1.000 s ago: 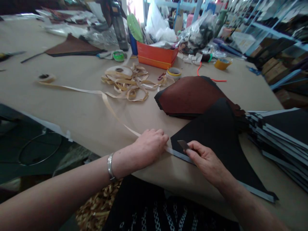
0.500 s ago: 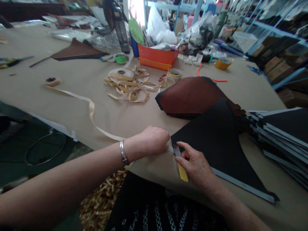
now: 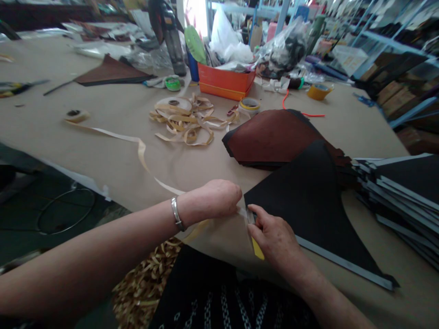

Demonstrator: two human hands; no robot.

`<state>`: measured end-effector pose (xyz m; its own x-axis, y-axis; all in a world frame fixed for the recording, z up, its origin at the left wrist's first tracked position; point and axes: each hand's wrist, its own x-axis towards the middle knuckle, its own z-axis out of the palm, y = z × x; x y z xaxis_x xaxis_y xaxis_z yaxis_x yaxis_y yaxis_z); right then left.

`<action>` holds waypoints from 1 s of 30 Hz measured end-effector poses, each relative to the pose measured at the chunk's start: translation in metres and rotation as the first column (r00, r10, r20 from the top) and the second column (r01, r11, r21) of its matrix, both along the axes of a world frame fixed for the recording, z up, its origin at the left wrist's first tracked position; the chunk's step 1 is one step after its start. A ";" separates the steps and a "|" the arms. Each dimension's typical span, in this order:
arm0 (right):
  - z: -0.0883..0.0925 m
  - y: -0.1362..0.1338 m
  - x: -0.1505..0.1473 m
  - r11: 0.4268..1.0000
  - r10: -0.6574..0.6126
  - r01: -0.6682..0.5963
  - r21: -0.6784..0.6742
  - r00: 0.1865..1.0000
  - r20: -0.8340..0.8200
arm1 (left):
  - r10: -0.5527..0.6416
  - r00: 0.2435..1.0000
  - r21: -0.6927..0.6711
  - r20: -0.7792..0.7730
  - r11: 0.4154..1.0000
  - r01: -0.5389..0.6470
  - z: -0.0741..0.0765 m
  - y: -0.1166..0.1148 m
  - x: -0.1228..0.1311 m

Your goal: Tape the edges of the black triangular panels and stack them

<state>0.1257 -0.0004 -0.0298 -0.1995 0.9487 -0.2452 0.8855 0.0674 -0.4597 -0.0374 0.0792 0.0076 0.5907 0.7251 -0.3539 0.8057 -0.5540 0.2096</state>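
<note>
My left hand is closed beside the left corner of a black sheet, gripping the end of a cream tape. That tape trails back across the table to a small roll. A short bit of tape shows between my two hands. In my right hand, thumb and fingers pinch a yellow-handled knife by its flat metal blade, at the sheet's edge. A grey strip lines the sheet's near edge. My left fingertips are hidden behind the hand.
Brown pieces are stacked behind the black sheet, and grey-edged black pieces at the right. Tangled tape, a yellow tape roll and an orange box stand farther back. Peeled strips heap below the table edge.
The trailing tape has slid right, its bend now closer to my left hand. My right hand and the knife have shifted slightly left, and the blade shows less.
</note>
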 end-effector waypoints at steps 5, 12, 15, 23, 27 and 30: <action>0.004 0.000 -0.005 0.997 0.060 -0.065 0.041 0.992 0.107 | -0.073 0.994 -0.026 0.079 0.997 0.075 0.009 -0.022 0.010; 0.012 -0.001 0.021 1.000 -0.006 -0.001 -0.026 0.960 -0.280 | 0.043 0.956 -0.100 0.289 0.995 -0.014 0.005 -0.050 -0.001; 0.022 -0.005 0.071 0.985 -0.170 0.159 -0.066 0.838 -0.519 | 0.110 0.944 -0.146 0.310 0.987 -0.067 0.001 -0.047 -0.008; -0.004 0.036 0.212 0.845 -0.489 0.529 -0.074 0.711 -0.505 | -0.058 0.942 0.052 0.330 0.998 0.043 -0.023 -0.044 0.023; -0.019 0.065 0.222 0.842 -0.521 0.527 -0.110 0.746 -0.415 | -0.049 0.972 0.095 0.229 0.995 0.028 -0.030 -0.045 0.031; -0.015 0.058 0.218 0.852 -0.523 0.488 -0.188 0.781 -0.342 | -0.044 0.977 0.075 0.208 0.997 0.029 -0.029 -0.051 0.029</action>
